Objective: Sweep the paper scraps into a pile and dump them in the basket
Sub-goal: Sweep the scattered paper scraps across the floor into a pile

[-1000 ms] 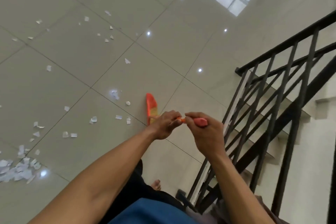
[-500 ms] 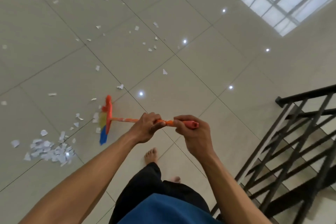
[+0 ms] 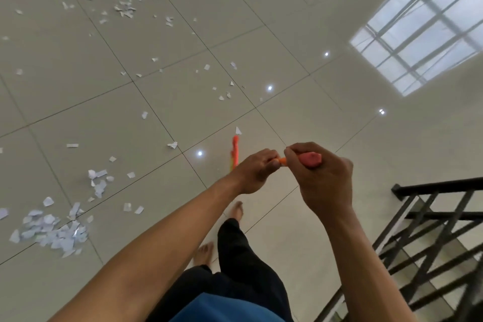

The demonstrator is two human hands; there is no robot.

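Sweeping looks half done: your left hand (image 3: 254,171) and right hand (image 3: 322,180) both grip the orange broom (image 3: 235,150), its head at twelve o'clock. The pile (image 3: 52,234) sits at eight o'clock; next, I judge, reach for loose scraps (image 3: 125,9) at eleven o'clock and draw them toward it.

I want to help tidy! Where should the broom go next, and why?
Probably sweep the broom leftward, toward the pile: the left hand and right hand both grip its handle, its head sits beside a loose scrap, and many others lie outside it.
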